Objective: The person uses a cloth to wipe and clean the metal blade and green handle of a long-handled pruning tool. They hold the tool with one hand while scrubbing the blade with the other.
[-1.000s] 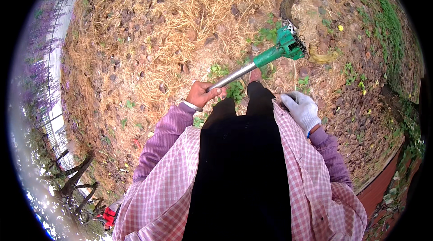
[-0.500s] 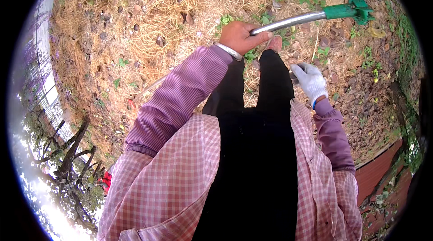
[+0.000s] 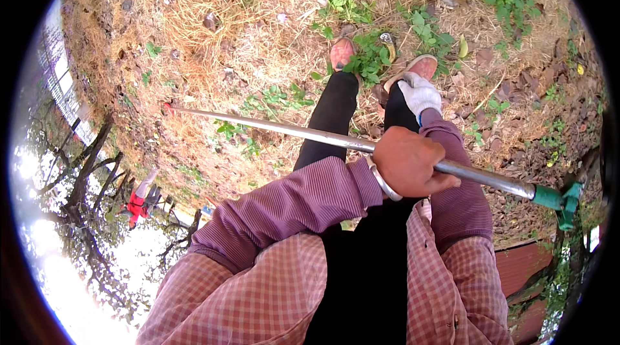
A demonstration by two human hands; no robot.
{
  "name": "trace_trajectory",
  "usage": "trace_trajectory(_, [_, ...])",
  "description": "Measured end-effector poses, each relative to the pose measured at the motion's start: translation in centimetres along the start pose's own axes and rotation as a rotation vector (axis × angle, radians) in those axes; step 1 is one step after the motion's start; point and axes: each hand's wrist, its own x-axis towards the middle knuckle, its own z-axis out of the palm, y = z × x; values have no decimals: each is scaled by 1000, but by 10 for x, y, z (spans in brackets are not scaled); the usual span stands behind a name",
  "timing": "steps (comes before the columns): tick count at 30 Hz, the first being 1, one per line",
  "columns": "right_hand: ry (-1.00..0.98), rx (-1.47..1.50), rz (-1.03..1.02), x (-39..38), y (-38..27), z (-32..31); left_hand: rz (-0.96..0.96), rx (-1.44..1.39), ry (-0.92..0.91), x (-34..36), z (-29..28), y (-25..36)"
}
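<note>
My left hand, bare with a bracelet at the wrist, is closed round the middle of a long silver metal pole. The pole slants across in front of my legs. A green fitting sits on its right end, and a small red piece shows at its far left end. My right hand, in a white knitted glove, is beside my right leg just short of the shoe. Its fingers are curled together; whatever they hold, if anything, is hidden.
Dry grass and fallen leaves cover the ground, with green weeds between my pink shoes. A person in red is in the distance at left, near tree branches. A reddish panelled surface lies at lower right.
My left hand has come back toward my body and right, swinging the pole's green end lower and nearer. My right hand has moved left and slightly forward, by my leg.
</note>
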Motion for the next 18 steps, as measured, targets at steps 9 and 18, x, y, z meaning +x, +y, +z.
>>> trace_trajectory(9, [-154,-283,46,74,-13,16,-104,-156,-95,28,9,-26])
trace_trajectory(18, [-198,-481,20,121,-18,47,-122,-183,-121,42,3,-39])
